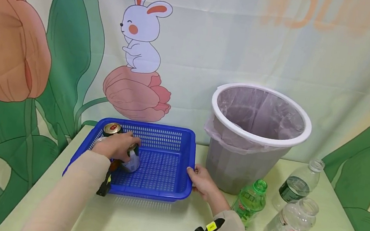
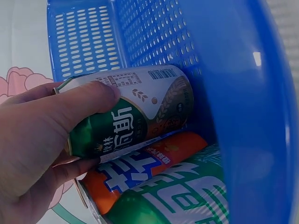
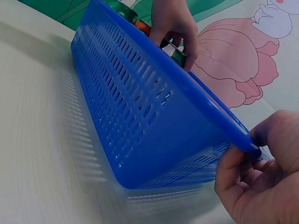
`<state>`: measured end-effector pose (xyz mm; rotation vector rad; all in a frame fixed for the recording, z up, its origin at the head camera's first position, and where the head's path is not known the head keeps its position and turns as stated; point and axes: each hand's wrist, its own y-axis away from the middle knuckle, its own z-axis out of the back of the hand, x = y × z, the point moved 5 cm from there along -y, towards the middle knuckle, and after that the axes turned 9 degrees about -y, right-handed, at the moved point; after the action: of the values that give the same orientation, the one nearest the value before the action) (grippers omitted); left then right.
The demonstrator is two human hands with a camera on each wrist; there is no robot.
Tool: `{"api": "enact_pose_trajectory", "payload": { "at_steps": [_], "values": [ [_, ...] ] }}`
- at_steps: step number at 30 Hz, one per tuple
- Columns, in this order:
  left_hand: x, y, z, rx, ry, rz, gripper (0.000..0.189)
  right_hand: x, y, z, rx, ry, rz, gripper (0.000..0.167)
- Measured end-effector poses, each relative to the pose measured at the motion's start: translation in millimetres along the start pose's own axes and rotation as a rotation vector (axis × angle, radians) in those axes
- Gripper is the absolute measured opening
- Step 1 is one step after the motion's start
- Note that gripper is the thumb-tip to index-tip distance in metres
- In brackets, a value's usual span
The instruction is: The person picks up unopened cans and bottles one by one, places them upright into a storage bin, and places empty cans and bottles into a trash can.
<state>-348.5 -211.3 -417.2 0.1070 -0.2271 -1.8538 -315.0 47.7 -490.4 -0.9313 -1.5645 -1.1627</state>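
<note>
Got the left hand (image 1: 117,146) clamped round a green-and-white cylindrical metal drink can (image 2: 135,109), inside the left half of a blue rectangular perforated plastic basket (image 1: 160,172). Seeing two more right beside it: an orange metal can with white-and-blue lettering (image 2: 99,186) and a green metal can with white lettering (image 2: 140,210) (kinda bunched up over there). Also got the right hand (image 1: 202,179) pinching the basket's right rim, well apart from the left one. Can't tell about the held can touching the basket floor or not. Looking at a pale counter (image 1: 130,224) underneath, with the basket toward its back left corner. Spotting a grey tapered plastic bin with a white rim (image 1: 233,169) by the back edge, plus, toward the right edge, a green see-through plastic bottle (image 1: 248,204), a clear plastic bottle with a dark label (image 1: 295,188) and a clear wide-mouthed plastic jar (image 1: 287,228).
</note>
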Motion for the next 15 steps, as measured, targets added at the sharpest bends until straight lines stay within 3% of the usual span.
{"api": "enact_pose_trajectory", "payload": {
  "at_steps": [11, 15],
  "values": [
    [-1.5, -0.1, 5.7, -0.035, -0.060, -0.019, 0.058, 1.5, 1.0, -0.4, 0.007, 0.006, 0.013, 0.032],
    [-2.7, -2.3, 7.6, -0.077, -0.107, -0.024, 0.059, 2.1, 1.6, -0.4, 0.002, 0.011, 0.012, 0.033]
  ]
}}
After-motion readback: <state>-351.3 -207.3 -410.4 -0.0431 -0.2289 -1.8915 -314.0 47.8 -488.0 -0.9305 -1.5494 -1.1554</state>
